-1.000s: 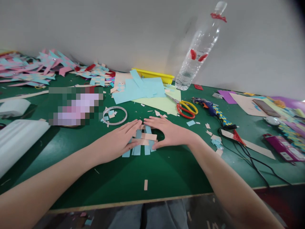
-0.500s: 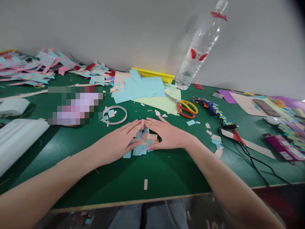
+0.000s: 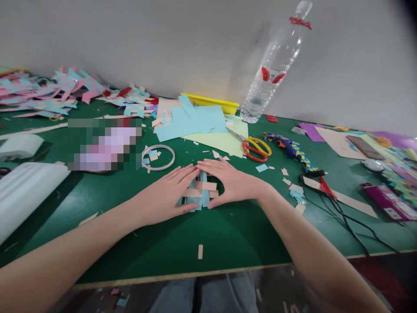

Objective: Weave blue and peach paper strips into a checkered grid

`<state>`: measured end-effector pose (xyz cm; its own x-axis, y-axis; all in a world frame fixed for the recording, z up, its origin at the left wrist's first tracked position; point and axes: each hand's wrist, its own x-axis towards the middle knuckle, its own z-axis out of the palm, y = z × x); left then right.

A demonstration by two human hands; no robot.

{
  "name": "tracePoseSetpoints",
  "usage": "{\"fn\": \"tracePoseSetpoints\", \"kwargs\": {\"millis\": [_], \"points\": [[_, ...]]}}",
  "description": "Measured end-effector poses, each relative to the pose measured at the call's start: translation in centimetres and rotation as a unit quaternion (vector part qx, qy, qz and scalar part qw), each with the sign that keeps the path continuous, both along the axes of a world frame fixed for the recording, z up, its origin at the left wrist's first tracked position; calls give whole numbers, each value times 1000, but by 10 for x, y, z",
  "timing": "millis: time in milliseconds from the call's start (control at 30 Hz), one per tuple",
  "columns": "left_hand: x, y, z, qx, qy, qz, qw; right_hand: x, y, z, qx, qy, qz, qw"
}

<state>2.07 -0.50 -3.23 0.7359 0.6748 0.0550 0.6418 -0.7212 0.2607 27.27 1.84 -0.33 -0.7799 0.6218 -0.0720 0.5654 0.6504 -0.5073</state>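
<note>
A small weave of light blue and pale pink paper strips (image 3: pixel 206 186) lies on the green table between my hands. My left hand (image 3: pixel 166 193) rests along its left side, fingers stretched out over the far left part and thumb near the front edge. My right hand (image 3: pixel 234 180) curves round the right side, with the thumb tip at the front right corner and the fingertips at the far edge. Both hands are open, and their fingertips meet at the far end. Part of the weave is hidden under the fingers.
Scissors (image 3: pixel 256 148), a roll of tape (image 3: pixel 158 157) and paper sheets (image 3: pixel 198 119) lie beyond my hands. A tilted water bottle (image 3: pixel 272 69) leans by the wall. Black cords (image 3: pixel 342 217) and a purple box (image 3: pixel 387 202) are at right; a pink strip (image 3: pixel 200 251) lies in front.
Both thumbs have shifted slightly along the front of the weave. The blue strips at its front now stand closer together, and the leftmost one no longer sticks out past my left thumb.
</note>
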Motion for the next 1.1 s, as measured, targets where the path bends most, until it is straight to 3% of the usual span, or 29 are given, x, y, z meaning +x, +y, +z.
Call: {"fn": "tracePoseSetpoints", "kwargs": {"millis": [300, 600, 1100], "points": [[1, 1, -2, 2, 13, 4, 1000, -2, 1, -5, 13, -8, -15, 1000], [2, 0, 2, 2, 10, 0, 1000, -2, -2, 4, -1, 19, -19, 1000], [2, 0, 0, -7, 24, 0, 1000, -5, 0, -2, -9, -22, -14, 1000]]}}
